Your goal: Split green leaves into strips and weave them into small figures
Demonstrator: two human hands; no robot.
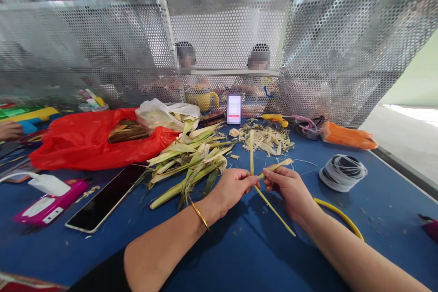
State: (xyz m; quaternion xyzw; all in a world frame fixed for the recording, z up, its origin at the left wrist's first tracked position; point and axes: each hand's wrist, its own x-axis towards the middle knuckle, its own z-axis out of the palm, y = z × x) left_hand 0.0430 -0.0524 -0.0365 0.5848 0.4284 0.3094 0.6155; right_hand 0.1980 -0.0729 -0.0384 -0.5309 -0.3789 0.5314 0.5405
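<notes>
To the left of the white spool [342,173], the left hand [234,188] pinches the pale husk strips [252,151] where they meet, while the right hand [283,183] grips the slanting one, apparently a joining step, whose next move should call for steady tightness.

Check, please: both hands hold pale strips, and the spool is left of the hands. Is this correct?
The side is wrong: in the head view, the left hand and right hand hold pale strips, but the spool is right of them.
</notes>
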